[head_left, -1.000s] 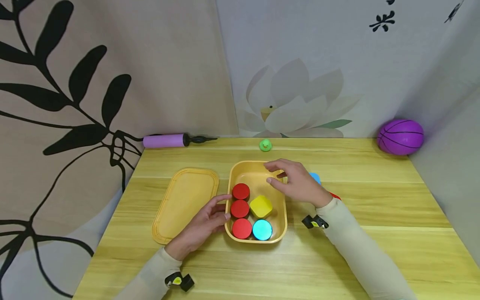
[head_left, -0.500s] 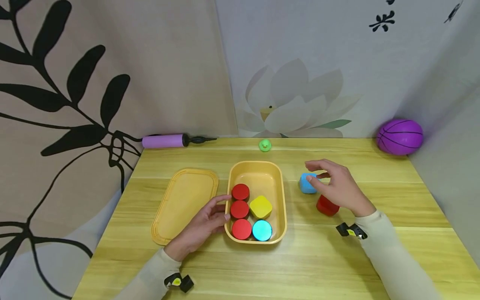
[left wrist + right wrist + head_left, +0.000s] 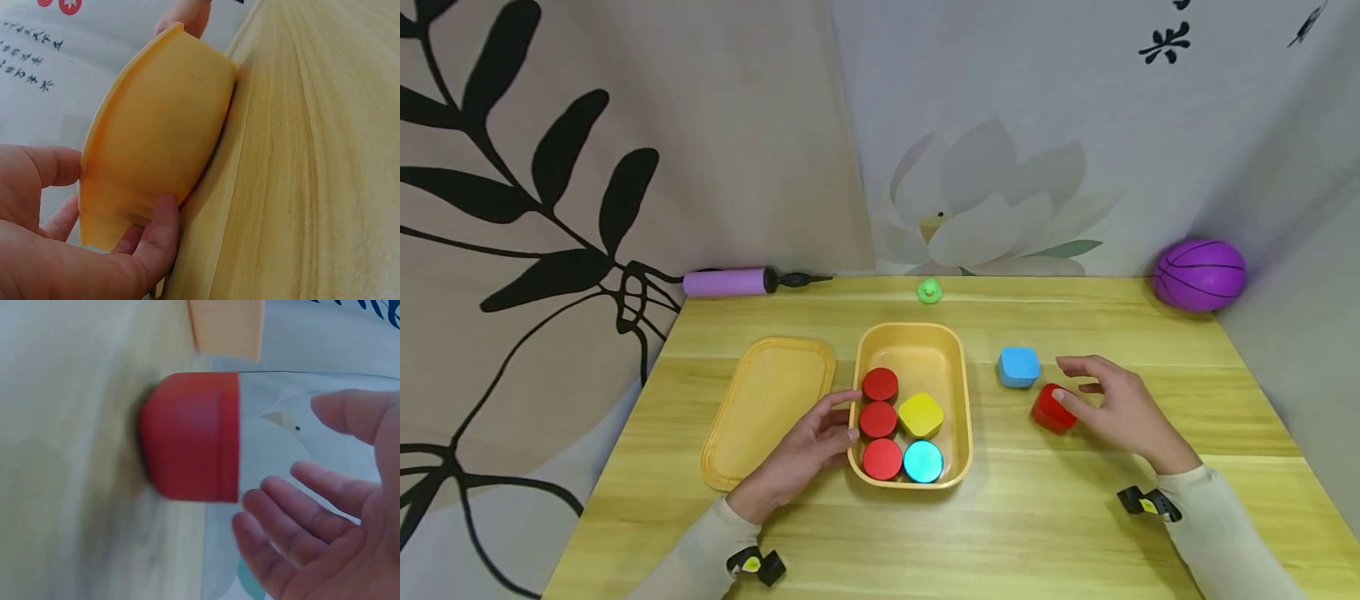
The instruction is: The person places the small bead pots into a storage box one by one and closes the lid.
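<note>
A yellow-orange tray [image 3: 958, 358] holds three red round pieces [image 3: 882, 459] in a column on its left, a yellow piece [image 3: 921, 415] and a cyan round piece [image 3: 923, 461]. My left hand [image 3: 801, 454] touches the tray's left wall with its fingertips; in the left wrist view the fingers of that hand [image 3: 94, 231] rest against the tray's outer side [image 3: 156, 119]. To the right, my right hand [image 3: 1123, 412] hovers with parted fingers beside a red block [image 3: 1053, 408]. In the right wrist view a gap separates the hand [image 3: 325, 512] from the red block [image 3: 190, 437]. A blue block [image 3: 1018, 367] sits behind the red one.
A flat yellow-orange lid [image 3: 767, 412] lies left of the tray. Along the table's back edge are a purple pump [image 3: 726, 282], a small green duck [image 3: 929, 291] and a purple ball [image 3: 1199, 276] at the right corner.
My right hand has moved from above the tray rightward, past the blue block, to the red block, uncovering both blocks. My left hand has stayed at the tray.
</note>
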A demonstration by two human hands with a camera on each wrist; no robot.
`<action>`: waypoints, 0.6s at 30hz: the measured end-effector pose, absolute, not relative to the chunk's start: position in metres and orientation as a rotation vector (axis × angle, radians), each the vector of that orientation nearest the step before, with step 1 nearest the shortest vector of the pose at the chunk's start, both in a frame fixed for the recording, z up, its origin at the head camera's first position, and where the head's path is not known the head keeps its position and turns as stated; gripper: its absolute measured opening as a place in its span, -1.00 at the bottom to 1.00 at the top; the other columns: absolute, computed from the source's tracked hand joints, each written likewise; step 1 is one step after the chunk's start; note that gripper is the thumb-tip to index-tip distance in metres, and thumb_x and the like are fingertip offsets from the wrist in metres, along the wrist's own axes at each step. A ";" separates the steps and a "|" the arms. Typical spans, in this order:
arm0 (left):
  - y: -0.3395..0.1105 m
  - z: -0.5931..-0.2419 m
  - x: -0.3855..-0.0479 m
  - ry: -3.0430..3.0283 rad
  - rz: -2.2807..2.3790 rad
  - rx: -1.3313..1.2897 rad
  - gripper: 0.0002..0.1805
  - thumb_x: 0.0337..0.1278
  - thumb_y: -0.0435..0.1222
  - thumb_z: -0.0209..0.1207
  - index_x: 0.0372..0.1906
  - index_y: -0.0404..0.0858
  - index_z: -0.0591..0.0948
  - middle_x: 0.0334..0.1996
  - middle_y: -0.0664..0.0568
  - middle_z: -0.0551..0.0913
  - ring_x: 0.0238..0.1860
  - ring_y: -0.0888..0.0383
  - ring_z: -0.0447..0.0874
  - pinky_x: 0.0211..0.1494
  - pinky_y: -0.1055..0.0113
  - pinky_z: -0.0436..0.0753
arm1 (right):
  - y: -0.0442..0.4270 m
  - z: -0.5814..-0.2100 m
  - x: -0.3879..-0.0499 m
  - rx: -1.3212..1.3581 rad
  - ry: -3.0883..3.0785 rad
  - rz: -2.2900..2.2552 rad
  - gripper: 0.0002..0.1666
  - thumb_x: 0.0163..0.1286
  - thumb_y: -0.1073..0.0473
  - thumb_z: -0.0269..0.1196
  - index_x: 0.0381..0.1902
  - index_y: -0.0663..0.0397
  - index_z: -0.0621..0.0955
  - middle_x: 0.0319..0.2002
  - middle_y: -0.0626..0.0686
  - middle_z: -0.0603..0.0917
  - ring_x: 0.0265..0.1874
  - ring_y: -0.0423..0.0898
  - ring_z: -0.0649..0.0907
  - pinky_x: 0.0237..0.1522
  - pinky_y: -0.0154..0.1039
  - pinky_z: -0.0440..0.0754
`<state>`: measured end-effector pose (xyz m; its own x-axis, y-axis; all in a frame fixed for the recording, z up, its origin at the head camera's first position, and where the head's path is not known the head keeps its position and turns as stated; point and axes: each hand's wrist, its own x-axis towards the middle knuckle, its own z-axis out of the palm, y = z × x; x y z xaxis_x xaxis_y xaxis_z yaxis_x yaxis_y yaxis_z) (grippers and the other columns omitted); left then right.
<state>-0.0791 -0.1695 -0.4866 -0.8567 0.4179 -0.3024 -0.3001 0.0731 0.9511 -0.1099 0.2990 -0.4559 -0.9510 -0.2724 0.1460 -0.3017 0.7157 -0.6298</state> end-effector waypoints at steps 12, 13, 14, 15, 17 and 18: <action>-0.170 -0.488 -0.079 1.825 1.857 0.144 -0.31 0.54 -0.25 0.21 0.62 -0.06 0.24 0.39 -0.35 0.36 0.18 0.04 0.58 0.16 0.18 0.69 | 0.308 -0.476 -0.095 0.454 -3.017 1.170 -0.19 0.37 0.12 0.51 0.45 0.30 0.46 0.28 0.37 0.62 0.02 0.19 0.79 -0.05 -0.13 0.81; -0.170 -0.488 -0.080 1.824 1.859 0.144 -0.32 0.54 -0.25 0.21 0.62 -0.05 0.24 0.39 -0.35 0.35 0.18 0.04 0.58 0.16 0.18 0.69 | 0.308 -0.477 -0.094 0.448 -3.022 1.185 -0.19 0.37 0.14 0.51 0.46 0.30 0.46 0.28 0.38 0.61 0.02 0.18 0.79 -0.05 -0.14 0.81; -0.171 -0.488 -0.080 1.823 1.859 0.145 -0.32 0.54 -0.25 0.21 0.62 -0.05 0.24 0.39 -0.35 0.35 0.18 0.04 0.57 0.15 0.19 0.69 | 0.308 -0.478 -0.094 0.446 -3.025 1.199 -0.18 0.37 0.15 0.50 0.47 0.31 0.45 0.28 0.39 0.61 0.02 0.18 0.79 -0.04 -0.15 0.81; -0.171 -0.489 -0.080 1.824 1.859 0.144 -0.32 0.54 -0.25 0.21 0.62 -0.05 0.24 0.39 -0.35 0.35 0.18 0.05 0.57 0.15 0.19 0.69 | 0.308 -0.478 -0.094 0.447 -3.025 1.215 -0.18 0.37 0.17 0.50 0.47 0.32 0.44 0.28 0.40 0.61 0.02 0.19 0.79 -0.04 -0.15 0.81; -0.171 -0.489 -0.080 1.827 1.855 0.138 -0.31 0.54 -0.25 0.22 0.62 -0.04 0.24 0.39 -0.34 0.36 0.18 0.06 0.58 0.14 0.20 0.69 | 0.308 -0.479 -0.093 0.453 -3.021 1.224 -0.18 0.37 0.17 0.50 0.47 0.33 0.43 0.28 0.41 0.61 0.03 0.19 0.79 -0.04 -0.15 0.81; -0.171 -0.489 -0.080 1.827 1.853 0.136 -0.31 0.54 -0.25 0.22 0.62 -0.04 0.24 0.40 -0.34 0.35 0.19 0.06 0.57 0.14 0.20 0.70 | 0.308 -0.479 -0.093 0.456 -3.018 1.227 -0.18 0.37 0.18 0.50 0.47 0.34 0.44 0.28 0.41 0.61 0.03 0.19 0.79 -0.04 -0.14 0.81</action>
